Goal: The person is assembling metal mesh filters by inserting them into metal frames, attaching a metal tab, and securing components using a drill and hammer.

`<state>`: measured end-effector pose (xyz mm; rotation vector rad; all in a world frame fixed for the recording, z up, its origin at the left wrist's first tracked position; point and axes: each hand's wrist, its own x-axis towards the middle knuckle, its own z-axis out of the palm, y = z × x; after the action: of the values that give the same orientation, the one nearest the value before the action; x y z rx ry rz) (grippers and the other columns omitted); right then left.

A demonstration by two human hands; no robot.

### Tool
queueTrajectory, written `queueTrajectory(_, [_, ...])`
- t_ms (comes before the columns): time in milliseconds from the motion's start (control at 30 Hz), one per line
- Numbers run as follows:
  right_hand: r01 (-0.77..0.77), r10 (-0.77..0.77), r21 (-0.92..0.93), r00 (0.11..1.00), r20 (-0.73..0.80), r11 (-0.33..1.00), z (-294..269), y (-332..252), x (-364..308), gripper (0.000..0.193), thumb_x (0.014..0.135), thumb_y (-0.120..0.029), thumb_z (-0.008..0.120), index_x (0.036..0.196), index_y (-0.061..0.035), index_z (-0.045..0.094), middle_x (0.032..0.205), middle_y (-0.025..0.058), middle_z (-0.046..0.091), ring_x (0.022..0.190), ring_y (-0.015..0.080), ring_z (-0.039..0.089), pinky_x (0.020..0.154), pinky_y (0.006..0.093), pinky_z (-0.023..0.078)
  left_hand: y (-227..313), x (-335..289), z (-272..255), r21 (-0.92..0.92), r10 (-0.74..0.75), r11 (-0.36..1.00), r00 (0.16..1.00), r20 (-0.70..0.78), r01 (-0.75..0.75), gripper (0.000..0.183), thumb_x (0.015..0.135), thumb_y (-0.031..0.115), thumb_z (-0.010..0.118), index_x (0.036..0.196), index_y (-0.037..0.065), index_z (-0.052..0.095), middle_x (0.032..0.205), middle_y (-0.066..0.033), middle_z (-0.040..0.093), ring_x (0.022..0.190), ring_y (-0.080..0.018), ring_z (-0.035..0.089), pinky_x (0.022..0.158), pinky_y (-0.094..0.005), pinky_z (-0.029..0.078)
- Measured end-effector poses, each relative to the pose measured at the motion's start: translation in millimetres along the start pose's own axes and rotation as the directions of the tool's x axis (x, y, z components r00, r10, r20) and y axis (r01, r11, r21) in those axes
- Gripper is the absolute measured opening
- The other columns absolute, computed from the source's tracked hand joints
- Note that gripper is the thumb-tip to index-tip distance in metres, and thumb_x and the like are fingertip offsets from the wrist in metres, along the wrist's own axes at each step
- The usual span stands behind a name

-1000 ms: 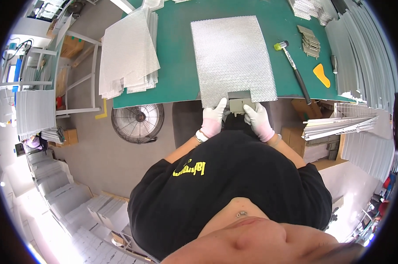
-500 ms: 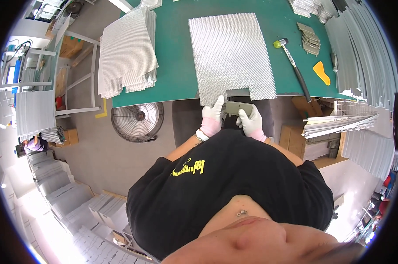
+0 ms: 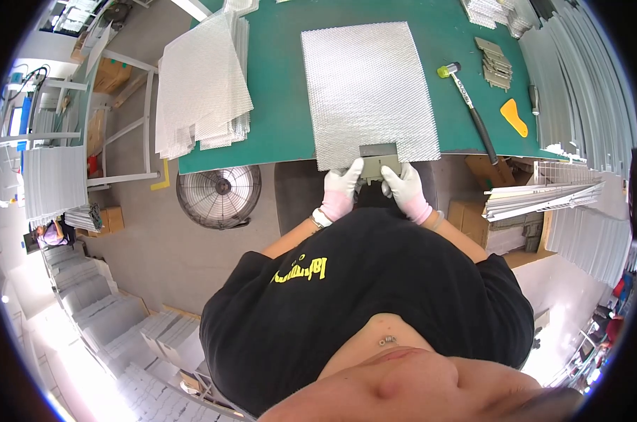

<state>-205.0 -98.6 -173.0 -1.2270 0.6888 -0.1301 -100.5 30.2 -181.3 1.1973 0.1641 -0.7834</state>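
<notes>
A silver mesh sheet (image 3: 371, 88) lies on the green table, its near edge jutting past the table's front edge, with a rectangular notch cut into that edge. At the notch, a small grey-green plate (image 3: 379, 169) is held level between both gloved hands. My left hand (image 3: 342, 187) grips its left end, thumb on top, close to the mesh corner. My right hand (image 3: 405, 187) is closed on its right end in the same way. Fingers under the plate are hidden. Both gloves are white with pink cuffs.
On the green table (image 3: 276, 105), a stack of mesh sheets (image 3: 202, 84) lies left. A mallet (image 3: 469, 105), yellow scraper (image 3: 514, 117), screwdriver (image 3: 534, 100) and pile of small plates (image 3: 495, 63) lie right. Long grey strips (image 3: 578, 91) stand far right. A fan (image 3: 218, 195) is below the table's left front.
The small plate has been levelled and centred at the mesh notch. My right hand has moved slightly right, and my left thumb has shifted onto the plate's left end.
</notes>
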Motion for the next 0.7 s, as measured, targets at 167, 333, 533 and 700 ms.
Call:
queueTrajectory(167, [0.127,-0.027,0.247,0.928,-0.371,0.961,4,7,3,0.025,0.098,-0.024,0.064,0.102,0.0012,0.063,0.085,0.001,0.064,0.072,0.0061,0.055,0.067,0.0231,0.046,-9,7,-3,0.281,-0.188,0.95,0.966,0.179,0.133,0.038,0.094,0.037,0.069,0.097,-0.001,0.07,0.074,-0.0032,0.066,0.063,-0.0082,0.057,0.057,-0.0226,0.045])
queueTrajectory(333, [0.036,0.074,0.289,0.93,-0.36,0.957,-1,8,1,0.022,0.096,-0.022,0.065,0.095,-0.0005,0.066,0.082,0.0024,0.066,0.071,0.0068,0.057,0.066,0.0236,0.046,-1,10,-9,0.382,-0.185,0.919,0.959,0.213,0.092,0.036,0.096,0.037,0.067,0.089,0.002,0.068,0.066,-0.0004,0.061,0.054,-0.0067,0.051,0.051,-0.0224,0.041])
queueTrajectory(533, [0.065,0.078,0.382,0.934,-0.348,0.922,-2,14,4,0.022,0.095,-0.022,0.067,0.094,-0.0003,0.066,0.08,0.002,0.068,0.068,0.0073,0.059,0.064,0.0237,0.047,-7,14,-16,0.361,-0.147,0.931,0.957,0.249,0.049,0.034,0.096,0.036,0.066,0.091,0.002,0.067,0.064,0.0009,0.057,0.054,-0.0057,0.05,0.05,-0.022,0.041])
queueTrajectory(700, [0.066,0.077,0.348,0.92,-0.383,0.935,3,15,2,0.024,0.095,-0.023,0.068,0.095,0.0005,0.065,0.084,0.0029,0.067,0.071,0.0075,0.059,0.066,0.0237,0.048,-10,10,-13,0.203,-0.099,0.978,0.95,0.295,0.039,0.032,0.1,0.032,0.061,0.105,0.0,0.064,0.075,-0.0021,0.064,0.058,-0.0079,0.056,0.053,-0.0226,0.047])
